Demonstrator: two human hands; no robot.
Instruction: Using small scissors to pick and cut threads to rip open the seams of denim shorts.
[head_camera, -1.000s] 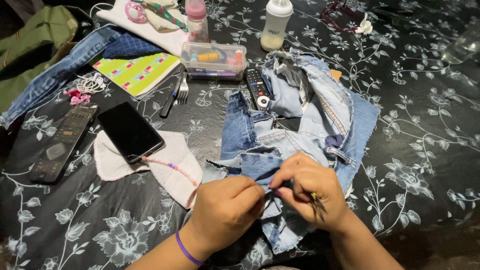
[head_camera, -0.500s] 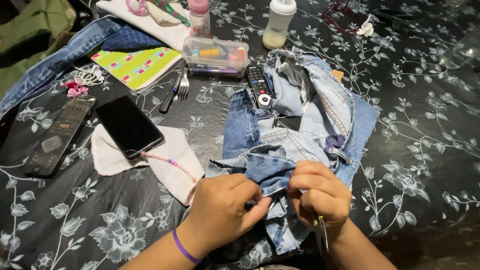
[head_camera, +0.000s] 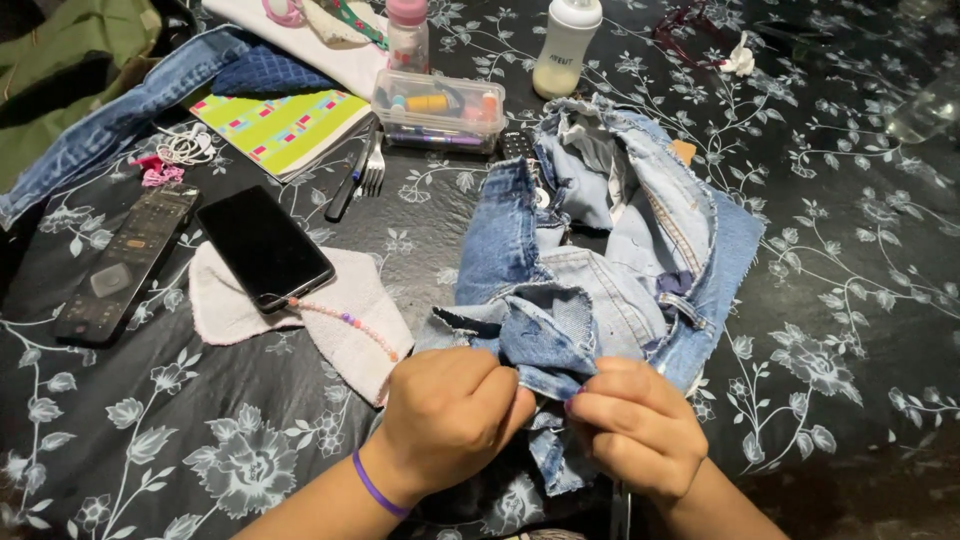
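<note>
A pile of cut blue denim pieces (head_camera: 610, 250) lies on the black floral tablecloth (head_camera: 180, 450). My left hand (head_camera: 450, 410), with a purple band at the wrist, pinches a folded denim scrap (head_camera: 545, 345) at the pile's near edge. My right hand (head_camera: 635, 425) grips the same scrap from the right, fingers closed on its fold. The two hands nearly touch. A thin dark metal tool pokes out below my right wrist; I cannot tell what it is.
A black phone (head_camera: 262, 247) rests on a white cloth (head_camera: 340, 310) with a bead string. A remote (head_camera: 125, 262) lies left. A fork (head_camera: 372, 170), clear box (head_camera: 438, 110), striped pad (head_camera: 280, 125), denim strip (head_camera: 110, 120) and two baby bottles (head_camera: 565, 45) are behind.
The view has shifted closer and slightly down. My hands have drawn together on the denim scrap, and my right hand has dropped a little lower.
</note>
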